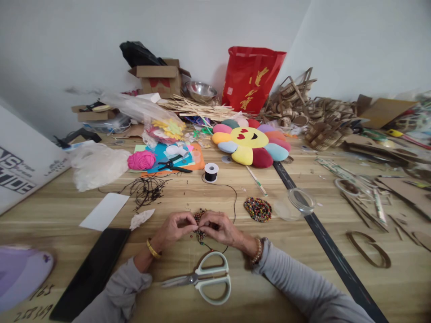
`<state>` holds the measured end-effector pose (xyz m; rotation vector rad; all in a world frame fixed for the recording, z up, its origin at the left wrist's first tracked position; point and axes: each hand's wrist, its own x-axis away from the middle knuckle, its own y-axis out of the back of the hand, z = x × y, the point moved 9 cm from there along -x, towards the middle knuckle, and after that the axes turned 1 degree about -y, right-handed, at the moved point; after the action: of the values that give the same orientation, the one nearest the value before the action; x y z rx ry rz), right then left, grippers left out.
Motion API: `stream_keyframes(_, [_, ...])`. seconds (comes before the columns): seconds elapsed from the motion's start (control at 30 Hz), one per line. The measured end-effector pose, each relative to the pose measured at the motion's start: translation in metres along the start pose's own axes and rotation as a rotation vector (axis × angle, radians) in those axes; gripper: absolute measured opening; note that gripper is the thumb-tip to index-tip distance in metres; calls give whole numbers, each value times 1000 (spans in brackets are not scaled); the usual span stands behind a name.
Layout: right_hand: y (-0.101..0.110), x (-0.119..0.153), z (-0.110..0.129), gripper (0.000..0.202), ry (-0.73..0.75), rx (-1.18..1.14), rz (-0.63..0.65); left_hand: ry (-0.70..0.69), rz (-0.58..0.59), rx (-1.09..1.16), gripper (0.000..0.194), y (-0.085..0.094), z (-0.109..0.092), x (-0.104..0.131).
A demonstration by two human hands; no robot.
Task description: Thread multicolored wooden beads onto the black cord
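My left hand (174,229) and my right hand (220,228) meet at their fingertips over a small pile of brown beads (200,214). Both are pinched closed; what sits between the fingertips is too small to make out. A black cord (235,197) runs from a white-ended spool (211,172) round the right hand, and a few beads hang on it below the fingers. Scissors (193,279) with pale handles lie partly open just in front of the hands. Coiled strings of multicoloured beads (257,209) rest to the right.
Black cords (148,189), a white paper (104,211) and a dark flat case (92,273) lie left. Behind are pink yarn (142,160), a flower cushion (249,138) and a red bag (252,78). A clear round lid (301,200) and brown strips (367,251) are right.
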<state>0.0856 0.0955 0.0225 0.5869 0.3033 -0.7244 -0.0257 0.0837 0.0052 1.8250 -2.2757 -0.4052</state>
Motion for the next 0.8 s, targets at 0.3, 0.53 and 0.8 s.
stream_keyframes(0.3, [-2, -1, 0, 16, 12, 38, 46, -4, 24, -30, 19, -1, -2, 0])
stream_keyframes(0.53, [6, -2, 7, 19, -2, 45, 0, 39, 88, -215, 15, 5, -5, 1])
stream_keyframes(0.8, [4, -2, 4, 14, -8, 41, -3, 70, 189, -569, 11, 8, 10, 3])
